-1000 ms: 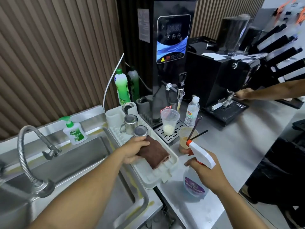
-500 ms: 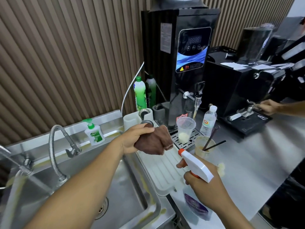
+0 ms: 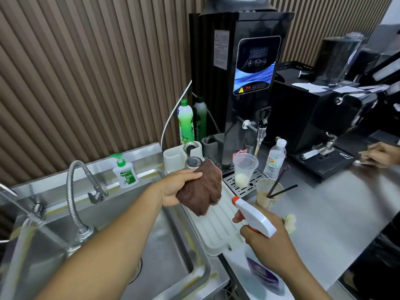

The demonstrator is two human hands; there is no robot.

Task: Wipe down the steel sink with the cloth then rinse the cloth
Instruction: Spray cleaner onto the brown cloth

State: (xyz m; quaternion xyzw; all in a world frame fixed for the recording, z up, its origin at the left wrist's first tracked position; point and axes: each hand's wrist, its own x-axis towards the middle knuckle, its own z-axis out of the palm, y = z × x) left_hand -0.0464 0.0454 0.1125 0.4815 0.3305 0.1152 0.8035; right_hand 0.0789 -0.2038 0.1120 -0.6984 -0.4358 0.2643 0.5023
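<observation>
The left hand [image 3: 178,187] clasps the brown cloth [image 3: 202,191], which bunches and droops just beyond its fingers, over the tray [image 3: 216,230] beside the steel sink [image 3: 173,247]. Soft, light and limp, it likely wants a full fistful at its middle. The right hand [image 3: 267,243] wraps its fingers round a spray bottle [image 3: 255,218].

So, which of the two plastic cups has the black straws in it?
The brownish cup beside the spray bottle; the clear cup on the drip tray has none.

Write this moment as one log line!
left hand: grips brown cloth over white tray | right hand: holds spray bottle | steel sink: cloth not in it yet
</observation>
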